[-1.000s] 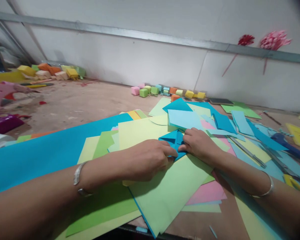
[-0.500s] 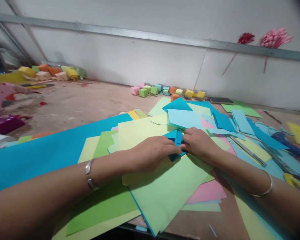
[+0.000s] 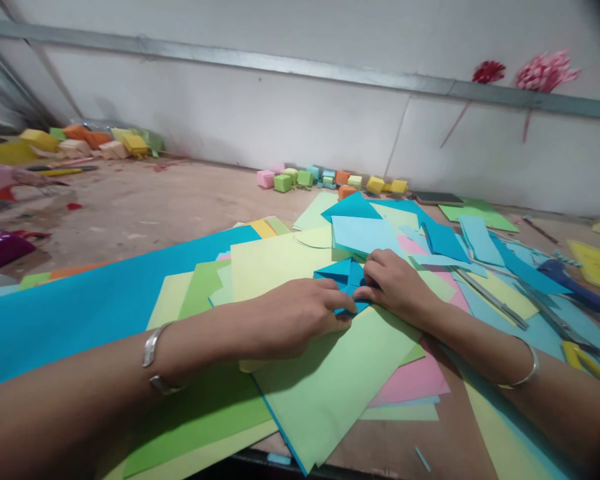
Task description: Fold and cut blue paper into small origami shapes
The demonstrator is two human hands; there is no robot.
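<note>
A small folded dark blue paper [image 3: 343,275] lies on a pile of pale green and yellow sheets [image 3: 325,380] in the middle of the table. My left hand [image 3: 300,317] presses on its near left edge with fingers curled and pinched at the fold. My right hand [image 3: 395,287] holds its right side, fingers closed against the paper. Both wrists wear silver bangles. The paper's middle is hidden under my fingertips.
A large blue sheet [image 3: 90,300] spreads to the left. Light and dark blue cut pieces [image 3: 445,241] lie to the right, with a metal ruler [image 3: 490,298] and a blue-handled tool [image 3: 575,288]. Small coloured paper cubes [image 3: 330,180] line the wall. Paper flowers [image 3: 545,70] hang above.
My left hand slid forward over the blue paper, then drew back a little along the fold. My right hand stayed on the paper's right side.
</note>
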